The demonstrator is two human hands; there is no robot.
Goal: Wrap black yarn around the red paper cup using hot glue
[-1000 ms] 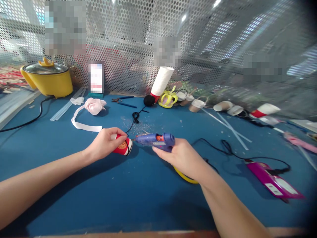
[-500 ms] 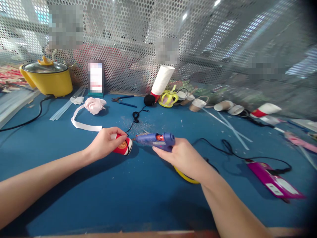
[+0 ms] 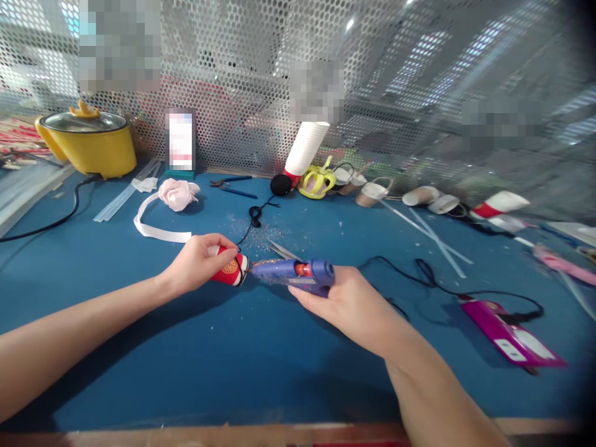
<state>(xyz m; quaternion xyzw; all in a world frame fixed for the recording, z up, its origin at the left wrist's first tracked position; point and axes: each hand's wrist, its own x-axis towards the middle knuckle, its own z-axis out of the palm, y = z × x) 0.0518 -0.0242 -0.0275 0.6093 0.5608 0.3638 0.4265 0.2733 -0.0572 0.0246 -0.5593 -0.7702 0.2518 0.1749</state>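
My left hand (image 3: 201, 264) is closed around a red and white paper cup (image 3: 229, 270) lying on its side, its rim facing right. Black cord (image 3: 255, 216) runs from the cup's rim back to a black ball of cord (image 3: 281, 184). In my right hand (image 3: 347, 301) is a blue hot glue gun (image 3: 293, 273), its nozzle at the cup's rim; whether they touch I cannot tell. Scissors blades (image 3: 284, 250) show just behind the glue gun, their handles hidden by it and my hand.
Behind my hands lie a pink ribbon roll (image 3: 179, 195) and blue-handled pliers (image 3: 235, 186). A yellow pot (image 3: 88, 146) stands far left, a phone (image 3: 180, 141) beside it. Stacked cups (image 3: 306, 149) lean against the mesh. A purple power strip (image 3: 510, 338) lies right, black cable attached.
The glue gun has dropped slightly toward me, with its nozzle still at the cup's rim. The scissors blades now show behind it. My left hand keeps its hold on the cup.
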